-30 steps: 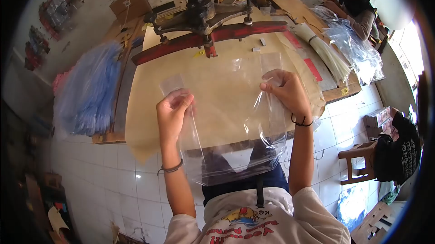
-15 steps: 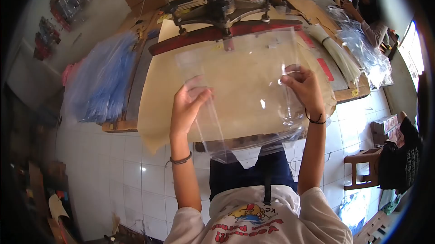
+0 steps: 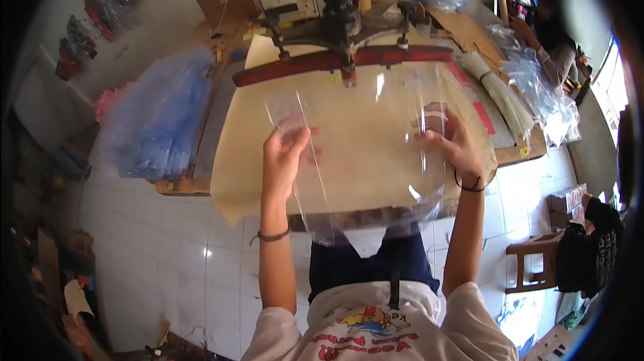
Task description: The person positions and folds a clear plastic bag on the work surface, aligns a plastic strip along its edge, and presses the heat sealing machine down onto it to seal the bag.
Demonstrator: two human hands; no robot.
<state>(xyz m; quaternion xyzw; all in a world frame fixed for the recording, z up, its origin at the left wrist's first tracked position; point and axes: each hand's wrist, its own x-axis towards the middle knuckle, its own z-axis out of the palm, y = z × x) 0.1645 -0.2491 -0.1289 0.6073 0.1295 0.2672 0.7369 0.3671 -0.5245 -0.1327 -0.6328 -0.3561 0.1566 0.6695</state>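
Note:
Between my hands a clear plastic sheet [image 3: 376, 180] is stretched over the brown paper [image 3: 248, 160] on the table, its near edge hanging past the table. My left hand [image 3: 285, 156] grips the sheet's left side, thumb on top and fingers showing through the plastic. At the right side my right hand [image 3: 449, 139] holds the sheet between thumb and fingers. Beyond the sheet's far end stands a press with a long red curved bar [image 3: 288, 69] and a dark metal frame.
Blue plastic sheets [image 3: 157, 119] are piled on the left. A bundle of pale strips [image 3: 500, 96] and clear plastic [image 3: 540, 96] lie at the right. One person [image 3: 553, 32] sits at the back right, another [image 3: 590, 247] near a wooden stool [image 3: 530, 264].
The view has shifted, so the table and press appear farther right. The sheet has been lifted and spread toward the red bar, then has come slightly back. Both hands keep their grip.

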